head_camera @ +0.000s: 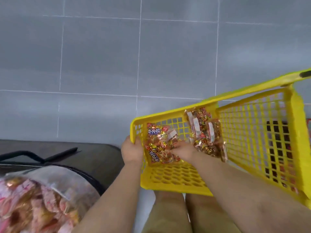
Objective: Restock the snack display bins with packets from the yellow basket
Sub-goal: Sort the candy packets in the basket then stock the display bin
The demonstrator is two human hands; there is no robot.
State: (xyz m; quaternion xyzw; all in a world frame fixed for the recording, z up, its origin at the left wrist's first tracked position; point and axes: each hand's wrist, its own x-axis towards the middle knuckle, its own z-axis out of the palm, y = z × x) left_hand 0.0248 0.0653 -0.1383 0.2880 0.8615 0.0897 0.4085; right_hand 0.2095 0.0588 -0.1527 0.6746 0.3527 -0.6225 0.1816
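Head view: the only one, looking steeply down.
Basket (176,179): yellow plastic lattice, tipped on a slant and held above the floor (101,56), right of centre in the picture.
Handle (305,74): a black grip shows at the basket's far right corner.
Left packet (158,142): inside the basket at its left end, red and gold wrapper with blue lettering, lying against the mesh.
Right packets (207,133): a small overlapping bunch just beside it, further along the same wall (too blurred to count).
Left hand (132,151): grips the basket's left corner, fingers wrapped over the rim and thumb on the outside.
Right hand (182,151): reached into the basket from the near side, fingers curled down and gripping the left packet's lower edge; its wrist brushes the right packets.
Bin (101,157): dark, round-cornered, at lower left, well apart from the basket.
Pile (33,199): pink and gold packets heaped in the bin's near end, blurred.
Legs (171,214): bare, below the basket at the bottom edge.
Floor: grey tiles with pale joints.
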